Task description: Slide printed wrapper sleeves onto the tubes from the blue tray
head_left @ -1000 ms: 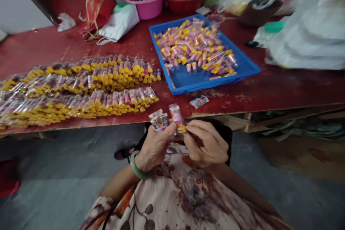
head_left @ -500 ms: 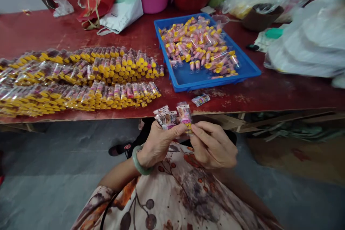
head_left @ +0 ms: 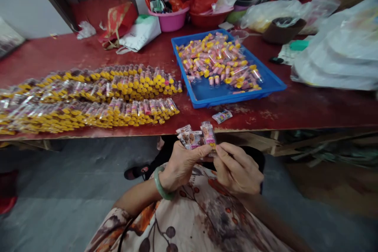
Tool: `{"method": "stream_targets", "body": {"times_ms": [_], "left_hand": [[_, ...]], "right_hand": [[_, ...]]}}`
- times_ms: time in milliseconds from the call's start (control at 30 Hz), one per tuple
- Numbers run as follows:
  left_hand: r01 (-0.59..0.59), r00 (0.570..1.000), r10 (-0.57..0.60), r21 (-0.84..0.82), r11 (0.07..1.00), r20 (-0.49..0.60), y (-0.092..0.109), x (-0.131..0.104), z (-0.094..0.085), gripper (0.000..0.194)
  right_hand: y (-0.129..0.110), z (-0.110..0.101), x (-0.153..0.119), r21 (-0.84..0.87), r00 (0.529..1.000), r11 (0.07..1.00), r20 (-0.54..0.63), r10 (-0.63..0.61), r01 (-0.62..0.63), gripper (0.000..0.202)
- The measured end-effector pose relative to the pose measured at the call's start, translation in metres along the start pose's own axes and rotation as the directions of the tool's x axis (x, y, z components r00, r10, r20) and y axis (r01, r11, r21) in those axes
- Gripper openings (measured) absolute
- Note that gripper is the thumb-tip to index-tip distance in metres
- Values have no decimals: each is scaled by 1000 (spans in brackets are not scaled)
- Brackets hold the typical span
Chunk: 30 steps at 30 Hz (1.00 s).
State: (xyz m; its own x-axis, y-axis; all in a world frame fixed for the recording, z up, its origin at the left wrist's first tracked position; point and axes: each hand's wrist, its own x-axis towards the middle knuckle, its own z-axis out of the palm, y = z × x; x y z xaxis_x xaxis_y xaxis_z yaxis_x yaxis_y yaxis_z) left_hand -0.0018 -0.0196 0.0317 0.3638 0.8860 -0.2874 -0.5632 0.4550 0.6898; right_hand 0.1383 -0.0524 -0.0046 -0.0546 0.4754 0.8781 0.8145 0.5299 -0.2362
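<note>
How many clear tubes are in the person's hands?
1: the clear tube is held between the left hand and the right hand, beside the printed packets. Others may be hidden.

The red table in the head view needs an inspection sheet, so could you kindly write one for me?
Surface: red table, scuffed in places near the tray's front.
Job's things: blue tray with heaped yellow-ended tubes; stacked tubes in rows at left; one loose packet in front of the tray.
Clutter: red bag, white bag, pink basin and red basin towards the back; brown container at right.
Grip: left hand holds printed packets and one tube; right hand is at that tube's lower end, pinch unclear.
Cables: nothing seen for certain.
Surroundings: grey floor, with a dark shoe.
</note>
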Motion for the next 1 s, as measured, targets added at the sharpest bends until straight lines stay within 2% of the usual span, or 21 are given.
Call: {"method": "stream_targets", "body": {"times_ms": [67,133,167,233,300,367,433,533,600,633,700,733,800,900,1000], "left_hand": [[-5,1000,6,37,999,-25,0,1,-2,26],[-19,999,24,113,993,-49,1,3,-6,27],[-32,998,40,155,987,-49,1,4,-7,29],[-69,997,75,218,973,-18,1,6,-10,32],[-93,996,88,250,964,31,1,8,-11,36],[-93,996,86,266,960,39,1,11,-13,38],[-70,997,76,254,965,-14,5,14,-17,40],[-69,982,101,192,979,-161,15,18,-33,44],[-129,945,177,186,974,-274,23,20,-47,42],[-163,919,223,201,966,-325,27,19,-54,40],[-203,874,285,238,950,-392,31,18,-67,36],[-209,863,298,250,946,-407,32,17,-72,36],[-203,862,298,258,944,-410,31,16,-80,37],[-185,881,259,217,959,-395,30,15,-84,42],[-132,906,170,124,983,-388,33,16,-83,43]], "right_hand": [[3,-3,11,162,997,986,61,38,-47,26],[8,-6,19,362,953,890,226,203,-276,22],[11,-6,22,413,898,805,304,319,-426,20],[17,-1,26,431,735,596,417,534,-678,22],[21,9,28,407,573,407,514,638,-818,31],[23,20,31,387,468,276,610,640,-880,39],[24,32,39,378,403,181,670,623,-908,41],[27,53,67,380,336,55,730,595,-923,41],[30,78,97,410,344,16,742,575,-912,40],[33,95,115,429,370,33,736,567,-903,39],[41,138,151,459,472,174,689,550,-871,37],[45,163,168,421,513,293,670,537,-858,36],[55,214,197,204,573,604,637,515,-770,36],[65,278,223,16,553,706,634,540,-708,26],[68,313,230,-138,517,751,644,563,-646,24]]}}
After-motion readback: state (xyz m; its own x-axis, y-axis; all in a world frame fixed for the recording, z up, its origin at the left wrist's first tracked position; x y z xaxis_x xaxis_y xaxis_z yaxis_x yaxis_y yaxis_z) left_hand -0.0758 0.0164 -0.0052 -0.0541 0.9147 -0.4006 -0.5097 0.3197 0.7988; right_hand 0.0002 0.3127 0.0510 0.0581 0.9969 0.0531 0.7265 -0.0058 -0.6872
